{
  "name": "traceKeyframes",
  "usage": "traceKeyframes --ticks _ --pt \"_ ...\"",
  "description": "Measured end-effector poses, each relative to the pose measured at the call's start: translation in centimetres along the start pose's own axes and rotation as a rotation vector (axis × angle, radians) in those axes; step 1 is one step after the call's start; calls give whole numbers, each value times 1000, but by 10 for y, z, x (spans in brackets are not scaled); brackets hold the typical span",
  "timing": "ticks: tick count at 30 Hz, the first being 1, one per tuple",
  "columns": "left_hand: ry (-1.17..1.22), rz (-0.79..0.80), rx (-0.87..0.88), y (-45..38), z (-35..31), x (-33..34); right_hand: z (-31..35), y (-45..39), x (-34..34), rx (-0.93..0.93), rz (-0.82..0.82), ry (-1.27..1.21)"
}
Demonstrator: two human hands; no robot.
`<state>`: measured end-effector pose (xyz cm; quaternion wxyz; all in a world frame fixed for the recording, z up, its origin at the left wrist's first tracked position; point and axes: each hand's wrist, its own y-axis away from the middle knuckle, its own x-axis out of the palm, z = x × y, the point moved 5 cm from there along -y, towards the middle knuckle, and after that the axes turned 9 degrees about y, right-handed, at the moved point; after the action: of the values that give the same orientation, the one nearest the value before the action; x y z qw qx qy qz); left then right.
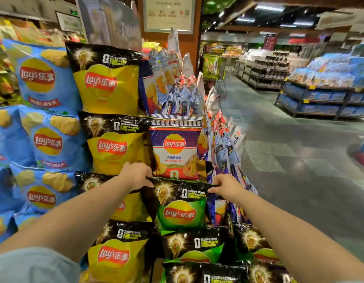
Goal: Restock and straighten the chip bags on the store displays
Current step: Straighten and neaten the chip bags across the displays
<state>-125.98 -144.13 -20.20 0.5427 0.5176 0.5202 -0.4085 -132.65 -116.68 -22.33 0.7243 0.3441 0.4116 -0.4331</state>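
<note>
A green Lay's chip bag (pixel 181 209) with a black top stands upright in the display's right column. My left hand (pixel 136 175) pinches its top left corner and my right hand (pixel 228 186) pinches its top right corner. Directly above it sits a purple and white Lay's bag (pixel 175 152). Yellow Lay's bags (pixel 111 148) with black tops fill the column to the left, and blue Lay's bags (pixel 50 139) fill the far left. More green bags (pixel 195 248) lie stacked below the held one.
Small snack packs (pixel 222 139) hang down the display's right end. A grey tiled aisle (pixel 289 156) opens to the right, with dark shelving (pixel 319 99) of blue packages beyond. A wire cart (pixel 220 72) stands further back.
</note>
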Motion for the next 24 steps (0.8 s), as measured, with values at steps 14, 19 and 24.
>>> traceKeyframes --ticks 14,19,24 --pt "-61 -18 7 3 -9 -2 -5 -9 -12 -22 -29 -31" --pt "-73 -32 -2 5 -8 -1 -5 -8 -12 -29 -35 -26" --pt "-104 -32 -17 6 -12 1 -3 -7 -14 -42 -22 18"
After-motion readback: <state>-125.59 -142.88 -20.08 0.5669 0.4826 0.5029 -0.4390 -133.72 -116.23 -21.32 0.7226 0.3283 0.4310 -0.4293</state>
